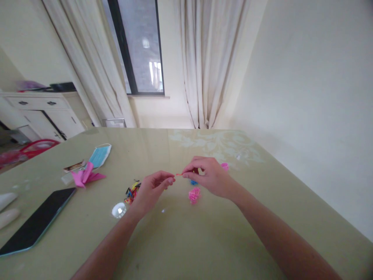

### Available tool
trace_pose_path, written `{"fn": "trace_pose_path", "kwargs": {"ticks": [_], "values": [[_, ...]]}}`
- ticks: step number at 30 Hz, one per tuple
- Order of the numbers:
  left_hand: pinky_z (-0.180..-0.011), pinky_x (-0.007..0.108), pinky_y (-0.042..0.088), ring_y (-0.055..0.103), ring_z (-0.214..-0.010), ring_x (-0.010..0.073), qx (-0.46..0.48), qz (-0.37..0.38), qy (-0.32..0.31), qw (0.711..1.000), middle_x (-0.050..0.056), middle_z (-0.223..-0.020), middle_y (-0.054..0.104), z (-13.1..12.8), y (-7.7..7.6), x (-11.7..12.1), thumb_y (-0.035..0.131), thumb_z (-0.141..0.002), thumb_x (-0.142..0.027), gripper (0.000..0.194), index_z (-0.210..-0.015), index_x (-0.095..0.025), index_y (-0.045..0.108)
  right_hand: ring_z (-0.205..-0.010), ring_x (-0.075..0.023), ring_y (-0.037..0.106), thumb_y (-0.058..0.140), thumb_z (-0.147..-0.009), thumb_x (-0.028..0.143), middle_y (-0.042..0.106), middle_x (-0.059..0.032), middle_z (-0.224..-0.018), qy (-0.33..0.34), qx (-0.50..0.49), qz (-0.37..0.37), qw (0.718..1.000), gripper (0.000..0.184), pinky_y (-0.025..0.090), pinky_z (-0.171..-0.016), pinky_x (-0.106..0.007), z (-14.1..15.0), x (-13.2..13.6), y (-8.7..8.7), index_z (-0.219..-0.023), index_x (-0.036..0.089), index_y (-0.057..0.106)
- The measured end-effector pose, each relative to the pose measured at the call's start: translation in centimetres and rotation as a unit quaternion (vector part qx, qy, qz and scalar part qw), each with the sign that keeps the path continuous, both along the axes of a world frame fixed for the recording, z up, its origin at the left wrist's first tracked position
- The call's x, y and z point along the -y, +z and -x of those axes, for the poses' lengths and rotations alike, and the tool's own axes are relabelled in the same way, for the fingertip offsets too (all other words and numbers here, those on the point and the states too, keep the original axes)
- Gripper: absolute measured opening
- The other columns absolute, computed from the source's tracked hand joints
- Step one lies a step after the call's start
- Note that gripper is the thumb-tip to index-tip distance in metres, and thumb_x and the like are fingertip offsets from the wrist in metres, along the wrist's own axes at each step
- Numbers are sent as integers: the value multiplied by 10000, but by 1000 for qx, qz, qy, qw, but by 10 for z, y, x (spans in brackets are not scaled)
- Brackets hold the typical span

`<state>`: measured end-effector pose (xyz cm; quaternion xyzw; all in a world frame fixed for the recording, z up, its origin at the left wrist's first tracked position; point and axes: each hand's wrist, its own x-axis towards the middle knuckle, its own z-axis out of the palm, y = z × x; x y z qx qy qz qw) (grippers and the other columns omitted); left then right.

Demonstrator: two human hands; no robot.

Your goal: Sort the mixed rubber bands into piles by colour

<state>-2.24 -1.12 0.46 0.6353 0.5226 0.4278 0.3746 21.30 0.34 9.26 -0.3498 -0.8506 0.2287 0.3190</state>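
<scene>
A thin orange-red strand (179, 174), which looks like a small rubber band, sticks out of my right hand (208, 177), pinched between thumb and forefinger. My left hand (153, 190) faces it just to the left, thumb and fingertips closed together; what they hold is too small to make out. Partly behind my left hand lies a pile of multicoloured small rubber bands (132, 192). Below my right hand rests a clump of pink bands (194, 195). Some blue bands (194, 182) show under that hand, mostly covered, and a pink piece (225, 166) lies beyond it.
A shiny round dome (119, 210) sits left of my left wrist. Farther left on the table (180, 241) are a dark tablet-like slab (37, 221), a pink folded-paper figure (86, 175) and a blue face mask (100, 156). A wall (314, 97) borders the right side.
</scene>
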Motion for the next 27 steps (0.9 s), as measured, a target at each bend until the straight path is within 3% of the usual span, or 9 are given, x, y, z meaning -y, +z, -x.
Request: {"fn": "trace_pose_path", "kwargs": {"ticks": [3,5,9,15,18,21,23,25,27], "values": [[-877,391,514,681,-911,257,-192,-63,45,978,79,-955,779,13,-8,-5,639,-893,-440,262,-913,-228,792,-731,-139,634,726,-940,313,744,-16,-813,-12,-42,-10,999,132,454,-649,-260,-23,9,27,-935,232,829],[-955,434,483,669,-1015,297,-270,-68,37,960,92,-1009,770,22,-13,-8,641,-877,-384,229,-930,-232,803,-717,-142,629,726,-940,341,749,-12,-815,-16,-54,-21,998,138,454,-632,-268,-37,16,42,-943,252,832],[-971,423,473,673,-1052,295,-324,-42,-10,945,89,-1052,766,31,-21,-11,631,-852,-291,213,-970,-241,801,-702,-142,628,735,-937,328,747,-3,-804,-32,-67,-35,997,115,450,-601,-274,-53,26,58,-922,263,828],[-874,364,487,684,-927,248,-344,-24,-24,938,62,-931,761,31,-23,-14,582,-876,-250,173,-847,-231,751,-654,-141,606,737,-929,328,737,-4,-756,-50,-68,-45,995,126,438,-583,-279,-57,29,64,-889,245,824],[-873,368,482,672,-932,248,-367,-29,-23,930,72,-922,744,31,-27,-15,567,-885,-224,163,-856,-210,727,-681,-139,618,727,-931,344,750,-14,-779,-67,-33,-52,996,155,442,-626,-272,-59,11,54,-907,230,828],[-904,390,478,660,-965,260,-366,-58,-21,928,83,-945,727,31,-32,-15,532,-908,-222,177,-872,-203,705,-717,-133,636,732,-915,291,767,-21,-816,-119,52,-55,990,130,449,-692,-261,-63,-22,26,-879,207,824],[-921,406,477,655,-981,267,-349,-87,-16,933,86,-967,719,29,-34,-15,506,-931,-248,196,-884,-207,692,-764,-147,668,710,-921,257,779,-35,-843,-175,147,-41,973,133,451,-715,-257,-65,-47,1,-883,200,823],[-906,407,487,660,-963,267,-323,-105,-3,941,84,-966,716,27,-35,-15,484,-955,-288,215,-900,-210,676,-829,-170,699,682,-922,223,796,-46,-889,-221,270,-29,937,151,455,-735,-256,-66,-66,-23,-904,215,832],[-868,390,505,674,-918,255,-292,-105,13,951,72,-939,721,25,-34,-15,467,-976,-329,233,-912,-214,658,-874,-203,714,671,-904,175,807,-72,-923,-237,305,-26,922,172,461,-765,-278,-66,-78,-42,-891,209,840]]}}
